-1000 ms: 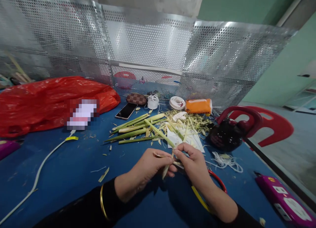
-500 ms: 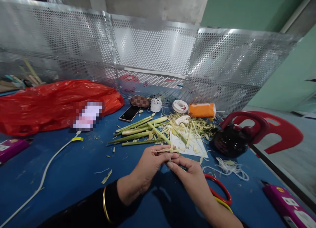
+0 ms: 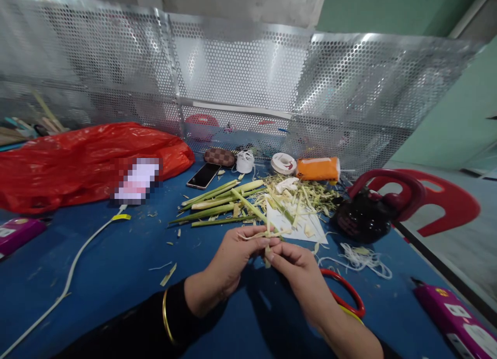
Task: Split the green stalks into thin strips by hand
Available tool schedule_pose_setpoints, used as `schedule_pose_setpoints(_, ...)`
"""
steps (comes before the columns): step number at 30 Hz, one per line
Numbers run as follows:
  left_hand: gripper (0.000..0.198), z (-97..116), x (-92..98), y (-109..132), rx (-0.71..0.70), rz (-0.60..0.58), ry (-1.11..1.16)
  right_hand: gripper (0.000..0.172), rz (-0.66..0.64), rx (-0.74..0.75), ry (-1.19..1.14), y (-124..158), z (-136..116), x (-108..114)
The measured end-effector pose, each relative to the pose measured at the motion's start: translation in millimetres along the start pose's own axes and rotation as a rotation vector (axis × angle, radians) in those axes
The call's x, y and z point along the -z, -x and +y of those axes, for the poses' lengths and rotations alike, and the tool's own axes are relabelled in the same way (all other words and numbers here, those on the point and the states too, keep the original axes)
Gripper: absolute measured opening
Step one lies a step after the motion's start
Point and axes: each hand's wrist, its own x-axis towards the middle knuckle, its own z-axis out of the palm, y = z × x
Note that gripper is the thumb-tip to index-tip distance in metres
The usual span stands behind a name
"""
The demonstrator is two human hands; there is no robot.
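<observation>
Pale yellow-green plant strips (image 3: 267,237) cross one another between my two hands, just above the blue table. My left hand (image 3: 236,258) pinches them with thumb and fingers from the left. From the right, the thumb and fingers of my right hand (image 3: 301,271) close on the lower end of a strip. Beyond the fingertips lie several green plant stalks (image 3: 217,214) and a heap of shredded plant scraps (image 3: 320,196), partly over a white paper (image 3: 312,229). Under my right forearm, red and yellow handles (image 3: 351,291) show in part.
White string (image 3: 365,260) lies loose near a dark kettle-shaped object (image 3: 363,216). Along the back stand a phone (image 3: 204,176), a patterned case (image 3: 219,156), a white spool (image 3: 283,163) and an orange packet (image 3: 318,169), before a perforated metal screen (image 3: 240,74). A red bag (image 3: 89,152) fills the left.
A strip end now hangs below my fingers, and another stands upright above the crossing. My right fingers have shifted slightly to the right; my left hand has hardly moved.
</observation>
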Motion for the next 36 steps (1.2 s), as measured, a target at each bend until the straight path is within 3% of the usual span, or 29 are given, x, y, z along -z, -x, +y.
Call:
schedule_pose_setpoints(18, 0.032, 0, -0.2, -1, 0.037, 0.033, 0.031, 0.026, -0.019, 0.117, 0.151, 0, -4, 0)
schedule_pose_setpoints(22, 0.038, 4, 0.6, -1, 0.022, 0.036, 0.017, 0.029, -0.004, 0.06, 0.124, -3, -3, 1)
schedule_pose_setpoints(25, 0.044, 8, 0.0, -1, 0.024, 0.042, -0.001, 0.034, 0.102, -0.044, 0.016, -5, -4, 4)
schedule_pose_setpoints(28, 0.037, 10, -1.5, 1, 0.064, 0.01, -0.051, 0.033, 0.182, -0.118, -0.138, -7, -5, 8)
schedule_pose_setpoints(31, 0.038, 7, -1.6, 0, 0.074, 0.001, -0.129, 0.033, 0.137, -0.123, -0.169, -8, -5, 9)
schedule_pose_setpoints(36, 0.028, 2, -1.8, 0, -0.058, -0.007, -0.287, 0.032, 0.112, -0.062, -0.049, -7, -2, 11)
